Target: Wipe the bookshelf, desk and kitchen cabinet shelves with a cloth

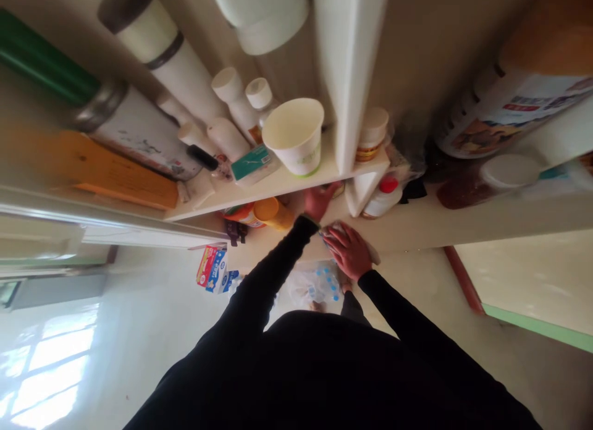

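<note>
My left hand [319,201] reaches in below the upper shelf board, beside a yellow-orange cup-like container [273,214]. Its fingers point right towards a small pale round thing [340,189]; the board's edge and blur partly hide them, so I cannot tell whether they grip it. On the lower shelf [393,229], near its front edge, my right hand [349,251] is spread over a light grey, crumpled cloth [374,253] and presses it down. Most of that cloth lies hidden under the palm and fingers.
The upper shelf [222,198] carries a paper cup [296,136], a green box [252,164], thermos flasks and small bottles. To the right stand a red-capped white bottle [382,197] and large jars [523,102]. Below, a red-and-blue box [213,269] and a plastic bag [310,285] are on the floor.
</note>
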Tool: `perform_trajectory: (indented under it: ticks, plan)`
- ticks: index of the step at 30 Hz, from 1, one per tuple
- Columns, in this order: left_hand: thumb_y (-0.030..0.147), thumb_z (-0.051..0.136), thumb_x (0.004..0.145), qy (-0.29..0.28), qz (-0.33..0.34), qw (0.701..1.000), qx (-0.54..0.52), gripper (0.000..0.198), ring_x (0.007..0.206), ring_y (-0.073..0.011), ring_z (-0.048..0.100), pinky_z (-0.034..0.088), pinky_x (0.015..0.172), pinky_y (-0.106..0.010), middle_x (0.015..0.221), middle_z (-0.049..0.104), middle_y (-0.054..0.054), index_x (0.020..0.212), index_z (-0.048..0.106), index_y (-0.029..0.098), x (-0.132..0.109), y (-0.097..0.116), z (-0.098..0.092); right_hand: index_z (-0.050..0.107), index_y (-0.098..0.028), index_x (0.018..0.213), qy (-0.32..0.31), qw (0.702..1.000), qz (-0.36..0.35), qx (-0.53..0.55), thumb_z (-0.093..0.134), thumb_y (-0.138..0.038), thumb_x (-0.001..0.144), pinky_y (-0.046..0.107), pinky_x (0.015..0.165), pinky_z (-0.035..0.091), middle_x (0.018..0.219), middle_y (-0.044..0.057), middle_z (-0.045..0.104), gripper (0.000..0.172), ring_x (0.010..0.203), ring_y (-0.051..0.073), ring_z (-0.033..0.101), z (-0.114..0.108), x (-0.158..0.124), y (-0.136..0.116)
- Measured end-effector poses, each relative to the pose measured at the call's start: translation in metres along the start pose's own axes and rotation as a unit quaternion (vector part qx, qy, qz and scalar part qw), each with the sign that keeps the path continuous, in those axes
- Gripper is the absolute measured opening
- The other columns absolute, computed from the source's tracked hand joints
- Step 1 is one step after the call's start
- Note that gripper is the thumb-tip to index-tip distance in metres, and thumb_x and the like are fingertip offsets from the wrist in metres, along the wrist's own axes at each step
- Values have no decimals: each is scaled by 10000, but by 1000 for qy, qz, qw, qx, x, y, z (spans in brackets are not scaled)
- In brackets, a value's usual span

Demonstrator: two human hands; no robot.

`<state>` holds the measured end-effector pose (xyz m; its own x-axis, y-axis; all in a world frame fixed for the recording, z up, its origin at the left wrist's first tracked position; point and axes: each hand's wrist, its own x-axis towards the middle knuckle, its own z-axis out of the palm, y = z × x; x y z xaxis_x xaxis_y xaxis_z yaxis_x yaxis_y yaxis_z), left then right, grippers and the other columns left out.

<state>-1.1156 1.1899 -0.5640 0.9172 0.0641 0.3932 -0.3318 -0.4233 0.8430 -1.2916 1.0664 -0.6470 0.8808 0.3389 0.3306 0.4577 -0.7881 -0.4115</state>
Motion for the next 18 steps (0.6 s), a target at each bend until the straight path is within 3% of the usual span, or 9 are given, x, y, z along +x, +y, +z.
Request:
perform_trajectory:
  ticks: [4, 7, 9, 12, 15, 18]
  plan:
    - [651, 770, 960, 52, 10, 999, 2, 560, 1196, -261, 712, 639, 1055, -502, 1299, 650, -133, 1299, 597, 240, -105, -2, -55, 705, -272, 1515, 11, 1000, -3, -1, 545, -299, 1071, 566, 1316, 347, 1669, 42, 594, 473, 1643, 361, 351, 0, -1, 0]
    - [622, 772, 955, 176, -67, 979, 76, 505, 1088, -234, 686, 617, 1005, -472, 1195, 624, -95, 1213, 564, 242, -158, -20, -98, 707, -276, 1508, 11, 1000, -5, -5, 547, -296, 1059, 580, 1304, 353, 1664, 48, 599, 477, 1641, 362, 353, 4, -3, 1]
    - [596, 841, 891, 230, -110, 961, 107, 617, 1221, -274, 652, 579, 1072, -513, 1292, 602, -120, 1291, 531, 243, -162, -37, -118, 703, -286, 1513, 12, 1000, -7, -8, 551, -294, 1054, 585, 1299, 356, 1663, 42, 600, 483, 1647, 361, 342, 6, -4, 2]
    - [479, 955, 776, 227, -156, 957, 96, 844, 1387, -342, 597, 521, 1160, -585, 1429, 583, -170, 1434, 483, 242, -135, -59, -130, 710, -278, 1508, 15, 1000, -15, -19, 547, -294, 1058, 588, 1286, 367, 1663, 49, 600, 479, 1648, 367, 337, 6, -5, 3]
    - [338, 1000, 691, 213, -198, 955, 53, 956, 1397, -365, 615, 536, 1161, -591, 1442, 601, -201, 1487, 486, 211, -107, -69, -126, 728, -261, 1485, 14, 999, -22, -29, 551, -297, 1061, 580, 1273, 378, 1646, 62, 617, 461, 1630, 376, 363, 5, -4, 2]
    - [272, 982, 686, 234, -216, 947, 27, 905, 1310, -332, 677, 599, 1094, -529, 1415, 616, -202, 1464, 527, 185, -98, -67, -114, 729, -266, 1479, 10, 999, -18, -27, 568, -304, 1051, 581, 1277, 371, 1645, 58, 618, 459, 1629, 376, 366, 3, -4, 1]
